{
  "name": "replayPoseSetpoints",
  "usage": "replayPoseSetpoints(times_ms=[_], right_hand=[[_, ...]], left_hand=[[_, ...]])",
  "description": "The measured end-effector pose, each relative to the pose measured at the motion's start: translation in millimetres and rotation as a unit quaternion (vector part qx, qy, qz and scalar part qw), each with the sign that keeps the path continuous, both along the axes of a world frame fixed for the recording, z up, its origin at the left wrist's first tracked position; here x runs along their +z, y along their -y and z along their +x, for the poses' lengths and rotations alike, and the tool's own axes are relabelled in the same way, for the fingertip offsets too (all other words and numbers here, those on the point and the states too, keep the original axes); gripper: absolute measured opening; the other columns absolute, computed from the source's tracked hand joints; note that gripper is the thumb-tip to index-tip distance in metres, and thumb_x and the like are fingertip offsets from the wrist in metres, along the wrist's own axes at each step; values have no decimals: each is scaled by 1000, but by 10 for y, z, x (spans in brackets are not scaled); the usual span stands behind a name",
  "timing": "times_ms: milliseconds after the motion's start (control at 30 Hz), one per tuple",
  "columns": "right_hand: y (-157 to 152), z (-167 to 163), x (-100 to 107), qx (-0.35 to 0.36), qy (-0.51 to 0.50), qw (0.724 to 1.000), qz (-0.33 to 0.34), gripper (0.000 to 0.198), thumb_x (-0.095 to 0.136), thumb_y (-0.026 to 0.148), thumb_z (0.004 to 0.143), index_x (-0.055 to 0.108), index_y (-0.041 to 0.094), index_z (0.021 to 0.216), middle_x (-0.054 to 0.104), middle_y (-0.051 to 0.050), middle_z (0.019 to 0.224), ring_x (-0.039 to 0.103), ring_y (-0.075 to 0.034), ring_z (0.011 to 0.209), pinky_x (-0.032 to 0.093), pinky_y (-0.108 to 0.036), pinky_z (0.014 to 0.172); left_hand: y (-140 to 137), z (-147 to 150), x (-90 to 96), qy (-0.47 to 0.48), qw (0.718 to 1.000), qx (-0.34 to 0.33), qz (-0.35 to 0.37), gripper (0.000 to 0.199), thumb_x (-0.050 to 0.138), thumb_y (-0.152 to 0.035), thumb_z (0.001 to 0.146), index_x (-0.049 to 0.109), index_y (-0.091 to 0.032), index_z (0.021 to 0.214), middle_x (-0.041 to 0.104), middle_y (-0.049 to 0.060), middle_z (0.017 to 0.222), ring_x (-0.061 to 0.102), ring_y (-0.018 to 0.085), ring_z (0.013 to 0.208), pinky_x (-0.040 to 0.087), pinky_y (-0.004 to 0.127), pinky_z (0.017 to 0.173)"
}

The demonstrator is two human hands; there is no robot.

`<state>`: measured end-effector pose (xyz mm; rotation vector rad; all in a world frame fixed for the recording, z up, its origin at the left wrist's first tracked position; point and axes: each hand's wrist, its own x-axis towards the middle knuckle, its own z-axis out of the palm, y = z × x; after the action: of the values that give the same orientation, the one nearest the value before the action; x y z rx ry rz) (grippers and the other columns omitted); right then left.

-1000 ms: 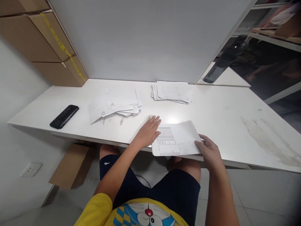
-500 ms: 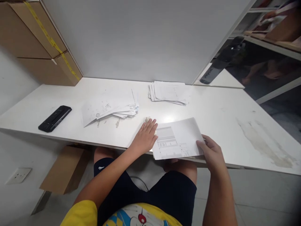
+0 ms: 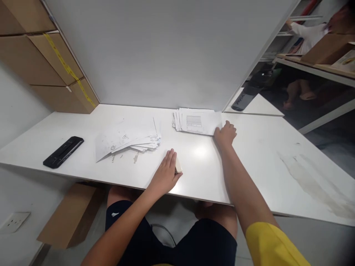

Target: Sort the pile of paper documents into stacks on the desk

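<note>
My left hand rests on the white table near its front edge, fingers together over a small cream-coloured object with a darker underside. Most of that object is hidden beneath the palm, so its kind is unclear. Farther back, my right hand grips the right end of a printed sheet of paper, which lies on top of a paper stack by the upright panel. Left of my left hand, a second, looser pile of papers lies with its top sheet curling up.
A black phone-like device lies at the table's left. Cardboard boxes stand in the back left corner, another box below the table. At right are a dark bottle, stained tabletop and a person beyond.
My right hand has carried the printed sheet forward from the table's front edge onto the back stack. My left hand stays over the cream object, more of which now shows. The view has tilted slightly.
</note>
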<state>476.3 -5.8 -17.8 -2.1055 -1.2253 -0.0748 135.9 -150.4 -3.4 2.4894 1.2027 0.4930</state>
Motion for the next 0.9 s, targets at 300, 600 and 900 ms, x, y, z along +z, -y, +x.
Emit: replayPoseSetpoints(times_ms=[300, 600, 900], right_hand=[[-1, 54, -201, 114, 72, 984, -118, 72, 40, 62, 89, 53, 9, 136, 63, -24, 124, 53, -39, 118, 40, -49, 98], [197, -51, -78, 43, -39, 995, -81, 67, 26, 48, 98, 42, 4, 147, 60, -27, 132, 56, -37, 120, 41, -47, 99], [571, -20, -198, 35, -201, 977, 63, 45, 31, 42, 96, 67, 15, 101, 70, -14, 106, 60, -22, 101, 43, -36, 93]], left_hand=[[-39, -8, -42, 21, 999, 3, -43, 89, 57, -49, 92, 2, -26, 159, 1, 8, 168, 1, 28, 154, 24, 49, 124], [-96, -182, 236, 99, 994, 41, -19, 80, 54, -46, 93, 11, -29, 157, 22, 8, 165, 7, 28, 154, 21, 51, 124], [-628, -2102, 537, -124, 952, 274, 62, 58, 36, -8, 88, 42, -4, 145, 47, 21, 150, 39, 31, 144, 32, 49, 117]])
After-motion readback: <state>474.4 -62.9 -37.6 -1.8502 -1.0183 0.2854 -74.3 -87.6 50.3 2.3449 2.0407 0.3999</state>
